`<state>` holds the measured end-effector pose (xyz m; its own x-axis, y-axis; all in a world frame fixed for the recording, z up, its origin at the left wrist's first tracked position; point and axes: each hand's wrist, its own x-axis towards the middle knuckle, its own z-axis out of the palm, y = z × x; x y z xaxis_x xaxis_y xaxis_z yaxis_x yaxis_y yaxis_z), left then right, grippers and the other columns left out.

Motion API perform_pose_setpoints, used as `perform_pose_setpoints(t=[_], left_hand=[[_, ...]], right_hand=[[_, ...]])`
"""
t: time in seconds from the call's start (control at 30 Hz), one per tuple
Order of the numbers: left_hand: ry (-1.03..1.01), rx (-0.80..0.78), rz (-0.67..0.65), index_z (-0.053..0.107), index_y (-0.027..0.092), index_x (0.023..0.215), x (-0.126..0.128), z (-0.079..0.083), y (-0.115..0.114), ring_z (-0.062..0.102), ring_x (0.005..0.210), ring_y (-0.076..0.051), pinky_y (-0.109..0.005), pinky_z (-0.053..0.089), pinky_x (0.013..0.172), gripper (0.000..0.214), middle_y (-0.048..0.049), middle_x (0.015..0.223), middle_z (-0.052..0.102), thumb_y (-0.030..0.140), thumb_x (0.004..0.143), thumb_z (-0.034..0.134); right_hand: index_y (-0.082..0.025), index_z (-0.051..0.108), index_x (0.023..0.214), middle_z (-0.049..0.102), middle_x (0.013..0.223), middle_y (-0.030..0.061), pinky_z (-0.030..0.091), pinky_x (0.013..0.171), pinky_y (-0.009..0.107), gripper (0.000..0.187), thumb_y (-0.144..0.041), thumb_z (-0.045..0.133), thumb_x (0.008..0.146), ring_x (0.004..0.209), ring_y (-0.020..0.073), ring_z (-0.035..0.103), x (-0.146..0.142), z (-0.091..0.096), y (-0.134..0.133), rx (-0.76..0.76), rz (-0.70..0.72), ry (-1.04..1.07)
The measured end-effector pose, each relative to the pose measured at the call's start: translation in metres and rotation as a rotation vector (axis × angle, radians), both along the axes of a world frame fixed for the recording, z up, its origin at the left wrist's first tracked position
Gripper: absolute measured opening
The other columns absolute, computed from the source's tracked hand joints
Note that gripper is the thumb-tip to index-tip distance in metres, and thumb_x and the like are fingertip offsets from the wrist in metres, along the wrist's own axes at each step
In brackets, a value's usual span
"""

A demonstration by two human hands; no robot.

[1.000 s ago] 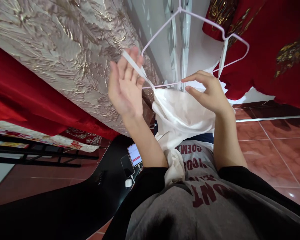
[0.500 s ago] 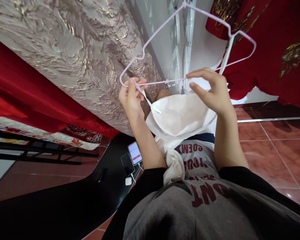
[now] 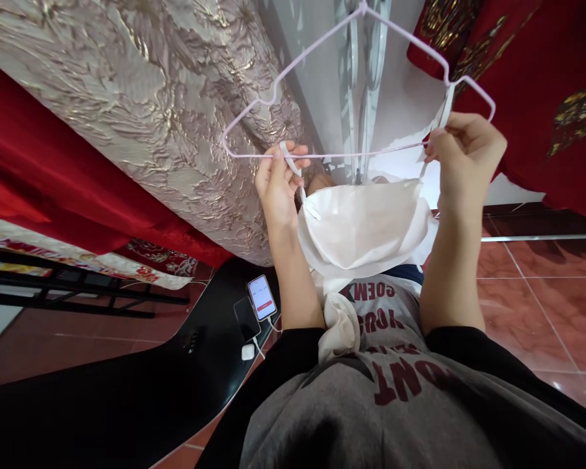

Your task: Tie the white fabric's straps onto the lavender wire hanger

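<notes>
A pale pink clothes hanger (image 3: 317, 45) is held out in front of me, its lower bar running nearly level. My left hand (image 3: 280, 189) is closed around the left part of that bar, with a white strap (image 3: 290, 159) looped by its thumb and fingers. My right hand (image 3: 466, 153) pinches the bar near its right end. Beside those fingers, the other strap (image 3: 448, 104) hangs from the hanger's right notch. Below the bar droops a white garment (image 3: 361, 221) with thin straps, its lower part bunched against my shirt.
Shiny embossed fabric (image 3: 151, 117) and red cloth (image 3: 43, 163) hang at left; red sequined cloth (image 3: 542, 130) hangs at right. On a black tabletop (image 3: 127, 397) lie two phones, one with a lit screen (image 3: 260, 298), and a small white case (image 3: 248, 352). The floor has red tiles (image 3: 527, 312).
My right hand has moved right along the bar and closed near the right strap. My left hand has shifted slightly right, away from the hanger's left corner, with the strap.
</notes>
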<state>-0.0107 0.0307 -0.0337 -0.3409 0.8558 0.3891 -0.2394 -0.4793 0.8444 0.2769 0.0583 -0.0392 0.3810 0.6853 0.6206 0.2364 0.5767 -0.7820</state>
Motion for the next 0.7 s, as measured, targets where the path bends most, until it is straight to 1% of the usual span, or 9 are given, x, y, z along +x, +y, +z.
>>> perform_pose_setpoints(t=[0.1, 0.17, 0.23, 0.3, 0.4, 0.47, 0.53, 0.6, 0.7], left_hand=[[0.042, 0.022, 0.036, 0.080, 0.028, 0.103, -0.004, -0.005, 0.006, 0.080, 0.103, -0.026, -0.026, 0.055, 0.062, 0.038, -0.0106, 0.114, 0.084, 0.066, 0.103, 0.079], [0.049, 0.023, 0.043, 0.080, 0.029, 0.102, -0.006, -0.007, 0.009, 0.080, 0.098, -0.024, -0.026, 0.054, 0.060, 0.039, -0.0100, 0.112, 0.084, 0.068, 0.102, 0.079], [0.045, 0.026, 0.034, 0.081, 0.029, 0.101, -0.006, -0.008, 0.010, 0.078, 0.091, -0.022, -0.026, 0.054, 0.060, 0.038, -0.0093, 0.109, 0.085, 0.067, 0.103, 0.079], [0.044, 0.029, 0.027, 0.081, 0.028, 0.100, -0.006, -0.008, 0.009, 0.075, 0.084, -0.020, -0.026, 0.055, 0.060, 0.036, -0.0088, 0.106, 0.084, 0.065, 0.104, 0.079], [0.046, 0.041, 0.020, 0.082, 0.027, 0.098, -0.005, -0.008, 0.007, 0.070, 0.077, -0.018, -0.026, 0.054, 0.061, 0.032, -0.0083, 0.102, 0.084, 0.059, 0.104, 0.081], [0.040, 0.055, 0.005, 0.083, 0.026, 0.097, -0.004, -0.008, 0.006, 0.067, 0.073, -0.017, -0.026, 0.054, 0.061, 0.029, -0.0081, 0.100, 0.083, 0.055, 0.104, 0.082], [0.030, 0.063, -0.009, 0.083, 0.026, 0.097, -0.003, -0.008, 0.005, 0.065, 0.069, -0.016, -0.027, 0.053, 0.060, 0.027, -0.0077, 0.098, 0.083, 0.052, 0.105, 0.081], [0.024, 0.058, -0.005, 0.083, 0.027, 0.097, -0.003, -0.007, 0.004, 0.063, 0.068, -0.016, -0.027, 0.053, 0.060, 0.025, -0.0074, 0.096, 0.082, 0.050, 0.106, 0.080], [0.028, 0.050, 0.013, 0.081, 0.026, 0.096, -0.002, -0.003, 0.001, 0.065, 0.071, -0.017, -0.028, 0.054, 0.061, 0.027, -0.0082, 0.097, 0.082, 0.050, 0.107, 0.079]], right_hand=[[-0.031, 0.076, 0.103, 0.078, 0.094, 0.0067, 0.068, 0.083, 0.060, 0.016, -0.038, 0.071, 0.090, 0.081, 0.0277, 0.070, -0.005, 0.013, -0.016, -0.055, -0.029, -0.082], [-0.035, 0.076, 0.102, 0.078, 0.099, 0.0051, 0.069, 0.091, 0.062, 0.011, -0.035, 0.068, 0.094, 0.088, 0.0287, 0.074, -0.009, 0.024, -0.026, -0.093, 0.001, -0.137], [-0.035, 0.077, 0.098, 0.079, 0.100, 0.0050, 0.069, 0.092, 0.062, 0.012, -0.029, 0.068, 0.092, 0.089, 0.0288, 0.074, -0.012, 0.037, -0.028, -0.092, 0.051, -0.144], [-0.033, 0.080, 0.101, 0.080, 0.101, 0.0044, 0.068, 0.084, 0.058, 0.024, -0.020, 0.066, 0.088, 0.082, 0.0267, 0.072, -0.014, 0.049, -0.017, -0.011, 0.086, -0.088], [-0.029, 0.080, 0.112, 0.083, 0.110, 0.0038, 0.064, 0.073, 0.045, 0.047, -0.008, 0.056, 0.078, 0.087, 0.0244, 0.076, -0.010, 0.058, 0.022, 0.180, 0.081, 0.087], [-0.024, 0.076, 0.120, 0.083, 0.121, 0.0068, 0.060, 0.073, 0.038, 0.058, -0.003, 0.047, 0.074, 0.109, 0.0250, 0.081, -0.001, 0.052, 0.051, 0.268, 0.058, 0.235], [-0.020, 0.073, 0.123, 0.080, 0.131, 0.0107, 0.058, 0.076, 0.034, 0.060, -0.004, 0.041, 0.074, 0.126, 0.0246, 0.079, 0.012, 0.035, 0.069, 0.362, 0.009, 0.368], [-0.020, 0.073, 0.122, 0.077, 0.133, 0.0113, 0.056, 0.078, 0.035, 0.055, -0.008, 0.040, 0.079, 0.126, 0.0252, 0.078, 0.028, 0.011, 0.072, 0.480, -0.106, 0.465], [-0.027, 0.077, 0.120, 0.078, 0.125, 0.0056, 0.060, 0.090, 0.046, 0.038, -0.025, 0.051, 0.093, 0.121, 0.0303, 0.078, 0.048, -0.020, 0.056, 0.600, -0.269, 0.479]])
